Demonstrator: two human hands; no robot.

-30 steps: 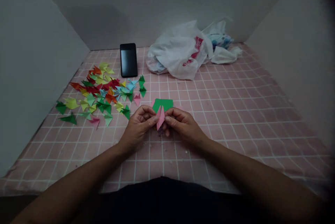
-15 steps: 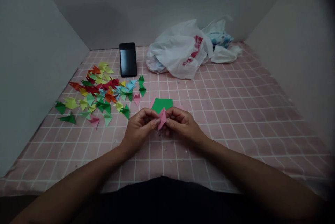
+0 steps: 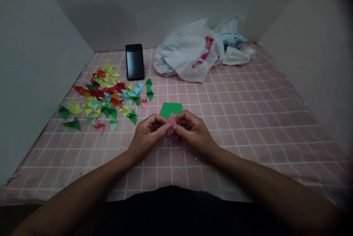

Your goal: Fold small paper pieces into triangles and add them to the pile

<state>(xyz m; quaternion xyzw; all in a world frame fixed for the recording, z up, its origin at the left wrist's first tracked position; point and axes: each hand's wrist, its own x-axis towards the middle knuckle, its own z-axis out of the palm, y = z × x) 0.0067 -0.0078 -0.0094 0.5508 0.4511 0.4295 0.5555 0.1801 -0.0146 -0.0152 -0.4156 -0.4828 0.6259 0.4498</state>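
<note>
Between my two hands is a small folded pink paper (image 3: 171, 119), pointed at the top. My left hand (image 3: 149, 133) pinches its left side with thumb and forefinger. On the other side my right hand (image 3: 194, 131) grips it the same way, its thumb lying across the front of the fold. The thumbs hide part of the paper's lower half. Just beyond the fingertips lies a green paper sheet (image 3: 171, 109), with a pink paper edge (image 3: 160, 108) showing at its left.
Many folded paper pieces (image 3: 110, 111) in several colours are spread at the left on the checked pink cloth (image 3: 248, 118). A black phone (image 3: 135, 63) lies behind them. A crumpled white plastic bag (image 3: 184, 52) and a blue-white packet (image 3: 233, 41) rest by the back wall.
The pink paper has turned from a slant to nearly upright, and its broad face shows. My right thumb has shifted left across it. The scattered pieces have stayed put.
</note>
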